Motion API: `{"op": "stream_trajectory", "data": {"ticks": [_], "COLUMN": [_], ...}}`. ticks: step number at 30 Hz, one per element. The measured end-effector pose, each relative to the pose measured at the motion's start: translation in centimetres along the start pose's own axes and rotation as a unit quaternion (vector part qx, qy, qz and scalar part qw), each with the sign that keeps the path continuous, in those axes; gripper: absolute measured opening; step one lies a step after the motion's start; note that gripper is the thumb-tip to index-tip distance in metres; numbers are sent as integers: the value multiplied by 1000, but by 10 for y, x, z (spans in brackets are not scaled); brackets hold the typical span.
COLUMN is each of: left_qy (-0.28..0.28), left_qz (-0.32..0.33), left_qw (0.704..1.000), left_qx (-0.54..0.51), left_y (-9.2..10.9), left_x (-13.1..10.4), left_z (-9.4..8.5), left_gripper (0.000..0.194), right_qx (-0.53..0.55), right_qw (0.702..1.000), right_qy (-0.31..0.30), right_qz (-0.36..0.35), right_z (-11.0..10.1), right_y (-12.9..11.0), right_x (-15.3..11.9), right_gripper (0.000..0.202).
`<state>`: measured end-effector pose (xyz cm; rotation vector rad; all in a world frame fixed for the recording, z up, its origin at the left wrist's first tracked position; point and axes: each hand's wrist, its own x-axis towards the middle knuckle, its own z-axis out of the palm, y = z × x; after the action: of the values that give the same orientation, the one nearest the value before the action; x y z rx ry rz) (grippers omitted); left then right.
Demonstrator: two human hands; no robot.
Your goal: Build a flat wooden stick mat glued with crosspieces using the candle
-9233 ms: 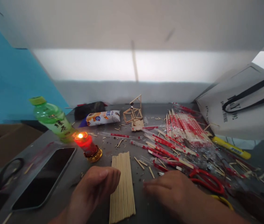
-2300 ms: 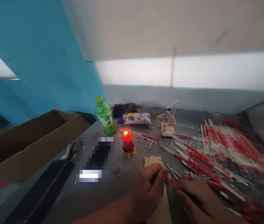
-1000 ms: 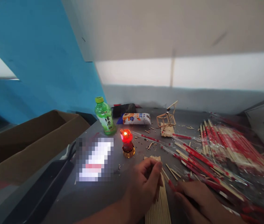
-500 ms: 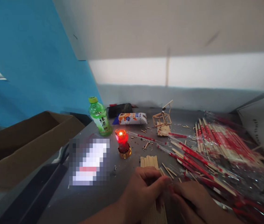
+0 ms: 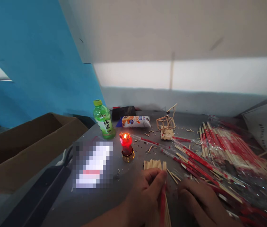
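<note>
My left hand (image 5: 145, 192) pinches a pair of chopsticks (image 5: 164, 166) with a red paper sleeve, the pale ends pointing away from me. Beneath it lies a row of bare wooden sticks (image 5: 152, 164), partly covered by the hand. A short way to the right is my right hand (image 5: 198, 200), apart from the left, its fingers curled and slightly blurred; what they hold, if anything, is hidden. Several loose sticks (image 5: 173, 176) lie between the hands. A lit red candle (image 5: 126, 147) burns in a gold holder just beyond my left hand.
Wrapped chopsticks (image 5: 232, 142) and clear plastic sleeves crowd the right side. At the back stand a stick frame (image 5: 165, 122), a snack bag (image 5: 134, 121) and a green tea bottle (image 5: 103, 121). A pixelated bright screen (image 5: 94, 165) lies left; a cardboard box (image 5: 36, 142) is beyond it.
My hands, close together before, have separated, the right one shifting right. The red-sleeved chopsticks now stick up from my left hand. The whole view has shifted slightly.
</note>
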<state>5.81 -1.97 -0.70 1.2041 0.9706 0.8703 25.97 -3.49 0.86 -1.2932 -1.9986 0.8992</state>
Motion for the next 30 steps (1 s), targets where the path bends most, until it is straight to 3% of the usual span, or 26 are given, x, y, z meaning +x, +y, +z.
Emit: {"op": "stream_trajectory", "data": {"ticks": [7, 15, 17, 20, 23, 26, 28, 30], "left_qy": [-104, -96, -94, -94, -92, -101, -90, -58], "left_qz": [13, 50, 55, 61, 62, 64, 44, -14], "left_qw": [989, 981, 980, 978, 978, 976, 982, 992], "left_qx": [106, 159, 166, 174, 178, 181, 162, 114], "left_y": [-4, 4, 6, 6, 7, 10, 16, 24], "left_x": [-7, -5, -5, -6, -7, -9, -11, -12], "left_z": [3, -1, -1, -3, -5, -3, 1, 7], "left_gripper": [54, 49, 48, 48, 48, 47, 45, 42], "right_qx": [43, 120, 171, 228, 272, 292, 300, 297], "right_qw": [998, 991, 980, 951, 912, 889, 877, 887], "right_qy": [45, 29, 55, 172, 289, 346, 372, 352], "right_qz": [11, 60, 85, 118, 101, 77, 53, 40], "right_z": [5, 2, -4, -25, -59, -96, -115, -125], "right_y": [-7, 7, 12, 11, -5, -26, -36, -39], "right_x": [4, 7, 15, 30, 45, 53, 53, 50], "right_gripper": [47, 40, 36, 32, 21, 36, 23, 15]}}
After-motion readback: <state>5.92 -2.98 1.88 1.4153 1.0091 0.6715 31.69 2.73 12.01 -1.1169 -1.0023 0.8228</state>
